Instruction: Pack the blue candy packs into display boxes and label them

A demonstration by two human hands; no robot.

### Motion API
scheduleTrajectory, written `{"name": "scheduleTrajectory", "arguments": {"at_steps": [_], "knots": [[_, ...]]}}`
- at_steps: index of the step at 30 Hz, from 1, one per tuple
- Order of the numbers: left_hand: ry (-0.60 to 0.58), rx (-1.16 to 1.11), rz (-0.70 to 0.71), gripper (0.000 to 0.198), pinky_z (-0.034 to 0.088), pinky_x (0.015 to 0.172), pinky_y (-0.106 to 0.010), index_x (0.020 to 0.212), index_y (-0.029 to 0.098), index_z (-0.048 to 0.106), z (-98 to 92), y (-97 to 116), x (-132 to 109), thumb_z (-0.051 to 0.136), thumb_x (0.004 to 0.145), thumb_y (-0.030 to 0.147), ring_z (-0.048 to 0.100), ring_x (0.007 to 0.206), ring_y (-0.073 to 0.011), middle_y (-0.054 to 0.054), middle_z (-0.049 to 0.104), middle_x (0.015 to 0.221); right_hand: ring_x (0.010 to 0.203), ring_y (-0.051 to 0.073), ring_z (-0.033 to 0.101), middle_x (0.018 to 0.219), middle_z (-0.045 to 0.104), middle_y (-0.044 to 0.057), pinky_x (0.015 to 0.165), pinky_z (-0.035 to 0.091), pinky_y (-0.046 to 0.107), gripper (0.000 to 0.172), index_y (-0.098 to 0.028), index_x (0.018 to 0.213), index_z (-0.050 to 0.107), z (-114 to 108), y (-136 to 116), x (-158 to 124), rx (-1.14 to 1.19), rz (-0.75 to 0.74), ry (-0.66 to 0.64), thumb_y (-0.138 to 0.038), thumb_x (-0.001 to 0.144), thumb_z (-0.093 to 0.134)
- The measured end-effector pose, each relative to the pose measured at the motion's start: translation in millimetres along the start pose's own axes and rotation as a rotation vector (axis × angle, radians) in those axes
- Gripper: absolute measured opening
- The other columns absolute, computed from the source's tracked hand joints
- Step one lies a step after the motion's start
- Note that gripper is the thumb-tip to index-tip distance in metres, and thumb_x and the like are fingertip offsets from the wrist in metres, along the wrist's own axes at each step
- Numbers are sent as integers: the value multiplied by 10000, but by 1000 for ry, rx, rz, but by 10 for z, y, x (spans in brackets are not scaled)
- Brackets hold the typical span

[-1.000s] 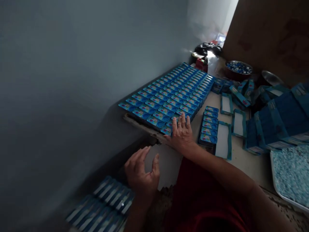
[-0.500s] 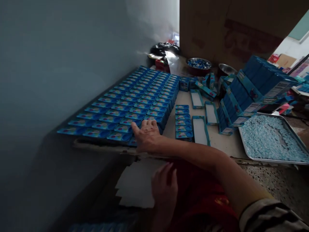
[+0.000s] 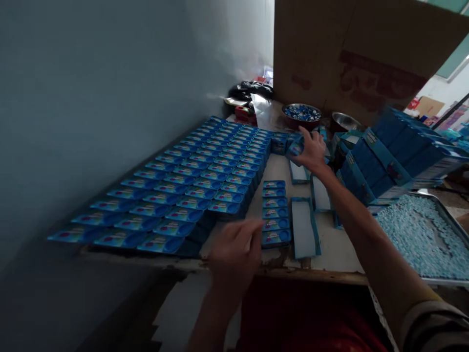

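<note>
My right hand [image 3: 312,150] reaches to the far part of the table, its thumb and fingers closed round a small blue box [image 3: 295,146]. Another blue box [image 3: 279,143] stands just left of it. My left hand [image 3: 234,249] is above the table's near edge, smeared by motion, its fingers seemingly curled; whether it holds anything does not show. Left of it spread long rows of blue boxes [image 3: 186,186] with printed tops, with a gap at their near right corner. A short column of similar boxes [image 3: 274,213] lies to its right, beside an open white-bottomed tray box [image 3: 306,229].
Stacked blue cartons [image 3: 381,161] lean at the right, above a metal tray [image 3: 449,215] of small pale-blue pieces. Behind are a bowl of blue and white bits [image 3: 302,112], an empty-looking metal bowl [image 3: 345,122] and a large cardboard sheet [image 3: 351,58]. A wall [image 3: 110,98] borders the left.
My right hand has gone from the near corner of the box rows to the far boxes and closed on one. My left hand has risen from below the table edge. The view has shifted.
</note>
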State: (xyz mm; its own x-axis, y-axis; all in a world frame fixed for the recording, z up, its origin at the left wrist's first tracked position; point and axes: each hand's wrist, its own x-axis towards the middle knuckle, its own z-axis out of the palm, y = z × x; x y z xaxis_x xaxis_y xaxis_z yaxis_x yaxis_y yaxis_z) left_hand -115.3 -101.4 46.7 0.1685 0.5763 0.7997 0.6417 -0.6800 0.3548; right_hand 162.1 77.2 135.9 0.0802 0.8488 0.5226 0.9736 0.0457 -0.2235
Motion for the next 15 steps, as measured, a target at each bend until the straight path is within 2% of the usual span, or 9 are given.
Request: {"name": "scheduleTrajectory", "arguments": {"at_steps": [1, 2, 4, 6, 7, 9, 11, 13, 15], "knots": [[-120, -25, -24, 176, 546, 892, -355, 1075, 246, 767, 154, -91, 337, 613, 1001, 205, 721, 964, -236, -56, 783, 1008, 1332, 450, 478, 1456, 504, 208, 1130, 404, 633, 1052, -175, 1623, 429, 144, 126, 70, 9, 77, 2, -458, 713, 875], [-289, -54, -40, 208, 535, 916, -361, 1087, 232, 781, 363, -178, 685, 587, 1013, 246, 718, 1015, -253, -68, 786, 1056, 1324, 443, 489, 1446, 512, 211, 1132, 408, 619, 1055, -169, 1621, 428, 268, 224, 114, 26, 136, 9, -462, 710, 873], [-693, -113, 41, 218, 512, 952, -339, 1053, 206, 807, 911, -328, 1327, 616, 973, 270, 715, 1053, -260, -74, 794, 1091, 1326, 423, 497, 1444, 516, 211, 1151, 400, 599, 1044, -169, 1611, 434, 448, 357, 156, 65, 190, 39, -477, 711, 866], [-1102, -101, 136, 274, 503, 928, -301, 1113, 183, 812, 1527, -437, 1784, 712, 863, 236, 719, 1045, -256, -82, 803, 1126, 1354, 408, 482, 1472, 502, 206, 1180, 381, 591, 1037, -179, 1605, 432, 557, 452, 189, 109, 173, 78, -493, 713, 858], [-1235, -90, 180, 364, 501, 926, -288, 1177, 187, 801, 1818, -480, 1920, 760, 818, 236, 712, 1089, -263, -90, 794, 1209, 1372, 402, 469, 1489, 492, 204, 1193, 374, 587, 1041, -183, 1603, 429, 596, 498, 211, 133, 155, 94, -496, 709, 859], [-1358, -57, 246, 516, 495, 921, -272, 1228, 204, 790, 2302, -569, 2021, 824, 713, 185, 697, 1142, -271, -96, 777, 1291, 1403, 391, 448, 1503, 487, 196, 1213, 367, 573, 1061, -185, 1599, 428, 657, 600, 271, 181, 121, 116, -482, 684, 875], [-1400, -39, 272, 503, 497, 872, -259, 1135, 211, 820, 2607, -686, 1971, 849, 639, 135, 710, 1076, -258, -88, 805, 1209, 1411, 380, 453, 1495, 500, 179, 1220, 376, 553, 1058, -194, 1582, 458, 716, 706, 329, 226, 92, 125, -448, 653, 897], [-1427, -50, 272, 376, 490, 798, -244, 978, 220, 842, 2736, -843, 1878, 836, 620, 105, 719, 929, -222, -52, 833, 1034, 1403, 368, 478, 1486, 510, 160, 1210, 401, 540, 1032, -217, 1553, 504, 782, 797, 363, 273, 62, 101, -410, 625, 912], [-1440, -85, 269, 292, 477, 749, -229, 873, 239, 845, 2742, -1021, 1809, 799, 632, 80, 708, 820, -189, -11, 832, 903, 1380, 354, 515, 1472, 521, 145, 1195, 429, 528, 1019, -235, 1528, 539, 853, 856, 364, 328, 28, 20, -373, 596, 928]]}}
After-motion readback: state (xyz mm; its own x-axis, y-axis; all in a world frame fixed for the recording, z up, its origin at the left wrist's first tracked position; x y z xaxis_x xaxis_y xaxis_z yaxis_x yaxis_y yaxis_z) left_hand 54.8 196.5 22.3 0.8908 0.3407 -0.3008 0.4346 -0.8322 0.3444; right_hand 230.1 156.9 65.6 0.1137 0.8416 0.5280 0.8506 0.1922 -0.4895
